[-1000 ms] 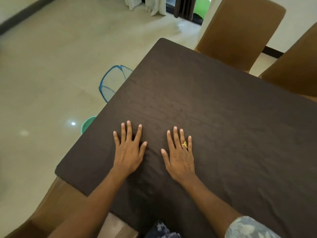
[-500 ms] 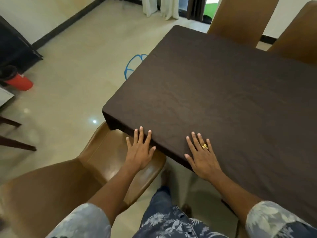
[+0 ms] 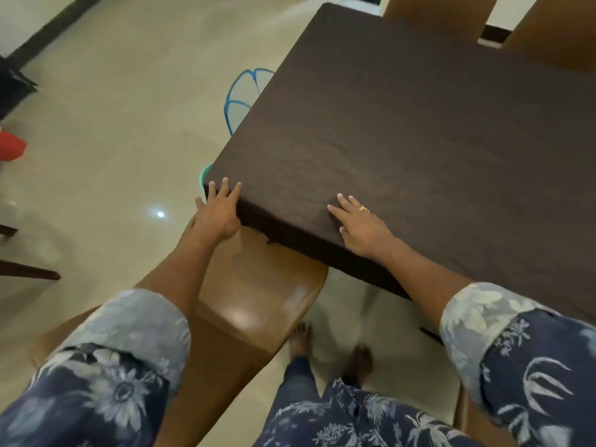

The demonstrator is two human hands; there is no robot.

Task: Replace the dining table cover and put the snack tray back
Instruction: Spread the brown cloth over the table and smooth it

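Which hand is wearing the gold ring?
The right hand, flat on top of the dark table cover; the left hand, at the cover's corner, wears none.

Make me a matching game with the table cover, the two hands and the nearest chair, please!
Things:
1. table cover
2. left hand
3. right hand
4. nearest chair

Places, colours, states:
A. lies flat on top of the cover and wears a gold ring
B. dark brown, spread out flat
C. light brown, seat beneath the cover's near edge
D. rests on the cover's near corner

Pairs: 1-B, 2-D, 3-A, 4-C
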